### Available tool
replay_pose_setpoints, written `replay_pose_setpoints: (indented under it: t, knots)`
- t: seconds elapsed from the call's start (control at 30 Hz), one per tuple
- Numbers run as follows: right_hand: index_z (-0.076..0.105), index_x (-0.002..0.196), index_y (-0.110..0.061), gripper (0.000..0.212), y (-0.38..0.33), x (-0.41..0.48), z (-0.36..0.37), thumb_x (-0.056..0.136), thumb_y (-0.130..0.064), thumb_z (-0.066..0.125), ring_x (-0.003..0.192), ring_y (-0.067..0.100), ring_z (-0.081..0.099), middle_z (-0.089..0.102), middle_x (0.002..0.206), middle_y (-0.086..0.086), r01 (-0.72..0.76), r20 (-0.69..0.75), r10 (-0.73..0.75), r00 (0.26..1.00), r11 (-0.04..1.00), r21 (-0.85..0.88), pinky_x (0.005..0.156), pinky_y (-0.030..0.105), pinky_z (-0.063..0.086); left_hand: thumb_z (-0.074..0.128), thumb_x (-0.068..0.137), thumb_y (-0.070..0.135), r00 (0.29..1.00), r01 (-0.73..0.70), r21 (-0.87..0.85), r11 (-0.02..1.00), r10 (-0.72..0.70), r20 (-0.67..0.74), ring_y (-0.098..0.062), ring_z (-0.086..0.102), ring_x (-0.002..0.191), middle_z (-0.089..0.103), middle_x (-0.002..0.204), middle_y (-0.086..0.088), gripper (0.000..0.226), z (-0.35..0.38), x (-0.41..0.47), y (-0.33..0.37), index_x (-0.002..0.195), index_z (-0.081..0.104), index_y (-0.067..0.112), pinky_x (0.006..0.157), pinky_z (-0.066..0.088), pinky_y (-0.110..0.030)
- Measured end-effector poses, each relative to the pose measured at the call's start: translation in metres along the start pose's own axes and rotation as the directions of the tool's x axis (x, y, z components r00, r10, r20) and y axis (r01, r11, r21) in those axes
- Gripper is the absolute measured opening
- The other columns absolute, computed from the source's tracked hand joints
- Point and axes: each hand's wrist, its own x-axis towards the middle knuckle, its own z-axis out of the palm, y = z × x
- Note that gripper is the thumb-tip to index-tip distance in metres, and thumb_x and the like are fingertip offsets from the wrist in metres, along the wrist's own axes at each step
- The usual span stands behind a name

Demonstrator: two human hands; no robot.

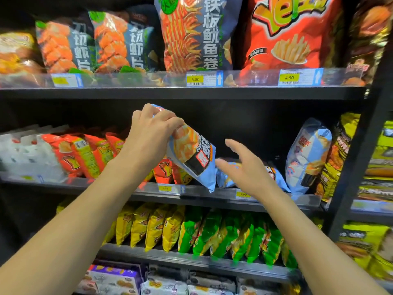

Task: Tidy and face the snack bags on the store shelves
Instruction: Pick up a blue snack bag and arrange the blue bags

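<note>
Black metal shelving (182, 93) with clear plastic front rails holds glossy, crinkled snack bags. Left hand (148, 133) pinches a blue bag (192, 158) by its top above the middle shelf. Right hand (244, 167) is open, fingers spread.

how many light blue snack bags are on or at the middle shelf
3. One held by its top in the left hand: the held bag. One lying flat behind the open right hand. One standing bag at right. More may be hidden behind.
</note>
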Motion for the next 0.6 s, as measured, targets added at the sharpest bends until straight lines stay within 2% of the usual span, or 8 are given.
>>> replay_pose_setpoints:
  t: [0.07, 0.17, 0.23, 0.4, 0.5, 0.53, 0.6]
  knots:
    - [0.027, 0.162, -0.030, 0.090, -0.028, -0.010, 0.008, 0.089, -0.057, 0.072, 0.149, 0.008, 0.031, 0.034, 0.165, -0.010, 0.099, 0.047, -0.095, 0.994, 0.990, -0.102, 0.113, 0.030, 0.034, 0.086, 0.082, 0.009, 0.999, -0.018, 0.002, 1.000, 0.018, 0.033, -0.036, 0.042, 0.125, 0.059, 0.146, 0.000, 0.068, -0.007, 0.001, 0.007, 0.142, 0.062, 0.028, 0.087, 0.028, -0.043]
    - [0.015, 0.164, -0.028, 0.110, -0.043, -0.015, 0.032, 0.081, -0.069, 0.074, 0.155, 0.014, 0.021, 0.023, 0.169, -0.007, 0.212, 0.031, -0.216, 0.976, 0.907, -0.364, 0.125, 0.039, 0.027, 0.082, 0.090, 0.020, 0.991, -0.051, 0.021, 0.998, 0.048, 0.125, -0.028, 0.037, 0.130, 0.050, 0.152, 0.008, 0.069, -0.012, 0.002, 0.023, 0.149, 0.051, 0.038, 0.096, 0.033, -0.042]
    - [0.010, 0.164, -0.027, 0.116, -0.041, -0.018, 0.045, 0.079, -0.070, 0.075, 0.156, 0.017, 0.020, 0.020, 0.170, -0.005, 0.201, 0.003, -0.222, 0.975, 0.876, -0.437, 0.127, 0.042, 0.025, 0.079, 0.092, 0.022, 0.985, -0.072, 0.029, 0.997, 0.067, 0.158, -0.026, 0.037, 0.130, 0.048, 0.153, 0.010, 0.069, -0.012, 0.001, 0.031, 0.151, 0.048, 0.042, 0.098, 0.034, -0.041]
    - [0.015, 0.161, -0.026, 0.104, -0.032, -0.027, 0.053, 0.085, -0.046, 0.082, 0.144, 0.019, 0.036, 0.033, 0.161, -0.004, 0.167, -0.072, -0.220, 0.973, 0.884, -0.438, 0.116, 0.042, 0.042, 0.074, 0.097, 0.025, 0.975, -0.113, 0.012, 0.993, 0.109, 0.196, -0.024, 0.039, 0.133, 0.048, 0.155, 0.012, 0.066, -0.010, -0.002, 0.034, 0.153, 0.043, 0.043, 0.103, 0.036, -0.040]
    - [0.024, 0.159, -0.028, 0.096, -0.029, -0.029, 0.052, 0.085, -0.043, 0.082, 0.138, 0.016, 0.043, 0.042, 0.154, -0.005, 0.129, -0.094, -0.181, 0.979, 0.908, -0.398, 0.110, 0.040, 0.046, 0.068, 0.098, 0.047, 0.981, -0.105, -0.081, 0.991, 0.116, 0.153, -0.022, 0.041, 0.140, 0.050, 0.156, 0.013, 0.064, -0.011, -0.007, 0.030, 0.155, 0.040, 0.041, 0.111, 0.034, -0.044]
    - [0.029, 0.157, -0.030, 0.092, -0.029, -0.031, 0.050, 0.083, -0.042, 0.084, 0.132, 0.013, 0.048, 0.047, 0.148, -0.008, 0.104, -0.109, -0.146, 0.983, 0.940, -0.325, 0.105, 0.036, 0.048, 0.066, 0.096, 0.057, 0.989, -0.069, -0.152, 0.986, 0.087, 0.118, -0.022, 0.042, 0.141, 0.052, 0.154, 0.013, 0.066, -0.013, -0.009, 0.025, 0.155, 0.042, 0.040, 0.112, 0.033, -0.046]
    - [0.041, 0.144, -0.034, 0.078, -0.028, -0.035, 0.045, 0.080, -0.036, 0.087, 0.112, -0.003, 0.056, 0.058, 0.124, -0.022, 0.026, -0.144, -0.033, 0.989, 0.998, -0.052, 0.089, 0.019, 0.049, 0.065, 0.091, 0.068, 0.999, 0.038, -0.374, 0.927, -0.024, 0.044, -0.021, 0.046, 0.140, 0.056, 0.151, 0.013, 0.071, -0.014, -0.017, 0.012, 0.153, 0.048, 0.037, 0.111, 0.038, -0.048]
